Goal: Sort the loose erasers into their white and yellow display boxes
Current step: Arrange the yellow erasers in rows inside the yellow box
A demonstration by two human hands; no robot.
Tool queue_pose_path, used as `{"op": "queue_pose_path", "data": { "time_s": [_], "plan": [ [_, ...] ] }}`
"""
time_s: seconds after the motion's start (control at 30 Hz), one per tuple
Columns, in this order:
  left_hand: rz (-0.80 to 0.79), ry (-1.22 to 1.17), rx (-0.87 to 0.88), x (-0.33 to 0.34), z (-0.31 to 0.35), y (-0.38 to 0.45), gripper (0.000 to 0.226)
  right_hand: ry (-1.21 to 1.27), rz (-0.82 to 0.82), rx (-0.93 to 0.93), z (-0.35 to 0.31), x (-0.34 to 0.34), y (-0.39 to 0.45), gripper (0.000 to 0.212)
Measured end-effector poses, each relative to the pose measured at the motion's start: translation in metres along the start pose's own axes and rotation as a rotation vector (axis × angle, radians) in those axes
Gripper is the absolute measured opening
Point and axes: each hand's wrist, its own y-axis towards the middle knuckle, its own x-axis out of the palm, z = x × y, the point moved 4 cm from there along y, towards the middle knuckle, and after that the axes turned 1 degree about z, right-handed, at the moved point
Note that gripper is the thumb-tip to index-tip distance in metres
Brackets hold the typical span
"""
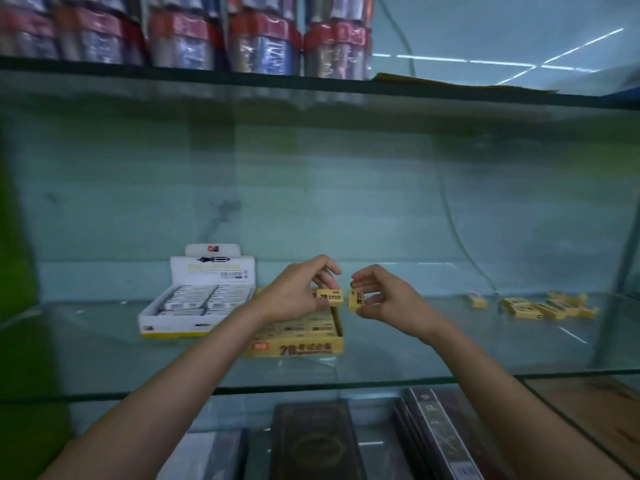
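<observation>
While your left hand (298, 292) and right hand (384, 299) each pinch 1 yellow eraser (330, 297) above the nearly full yellow box (298, 348), a loose pile (547, 306) waits at the shelf's right end, the white box (194, 306) looking full.

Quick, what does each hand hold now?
Left hand: pinches one yellow eraser.
Right hand: pinches another yellow eraser.

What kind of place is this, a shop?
Probably a stationery shop. Glass shelves hold a white display box and a yellow display box of erasers, more loose erasers lie to the right, and wrapped bundles are stacked on the shelf above.
</observation>
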Motion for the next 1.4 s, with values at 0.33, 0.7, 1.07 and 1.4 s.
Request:
{"op": "queue_pose_path", "data": {
  "time_s": [0.33,0.7,1.07,1.4],
  "plan": [
    [-0.080,0.034,-0.135,-0.034,-0.046,-0.037,0.046,0.092,-0.148,-0.018,-0.024,0.065,0.037,0.039],
    [0.045,-0.097,-0.046,-0.057,-0.065,-0.032,0.043,0.068,-0.186,-0.039,-0.022,0.061,0.029,0.042],
    [-0.009,0.067,0.013,-0.046,-0.067,-0.035,0.047,-0.069,-0.267,-0.058,-0.023,0.066,0.026,0.041],
    [-0.056,0.177,-0.010,-0.041,-0.060,-0.034,0.035,-0.233,-0.186,-0.033,-0.018,0.064,0.029,0.032]
  ]
}}
